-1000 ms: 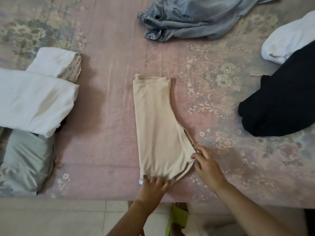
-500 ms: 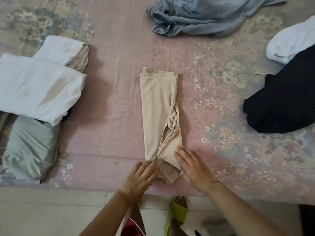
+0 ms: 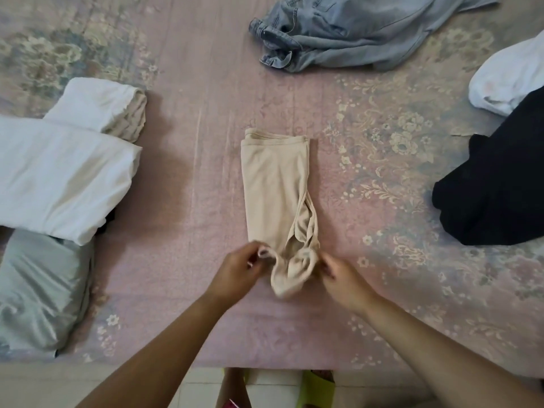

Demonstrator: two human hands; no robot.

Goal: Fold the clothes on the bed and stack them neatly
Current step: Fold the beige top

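A beige top (image 3: 275,184) lies folded into a narrow strip in the middle of the pink floral bed (image 3: 188,89). Its near end is bunched and lifted slightly. My left hand (image 3: 238,270) pinches the near left corner of the beige top. My right hand (image 3: 343,276) grips the near right corner. To the left sits a stack of folded clothes: a white piece (image 3: 56,178) over a grey-green one (image 3: 38,290), with another folded white piece (image 3: 100,106) behind.
Crumpled blue jeans (image 3: 347,30) lie at the far side. A black garment (image 3: 497,189) and a white garment (image 3: 506,81) are heaped at the right edge. The bed's near edge meets a tiled floor (image 3: 59,387), where green slippers (image 3: 315,387) show.
The right side of the beige top was folded inward, making it a narrow strip. Both hands went from pressing flat on its near end to pinching and lifting that end.
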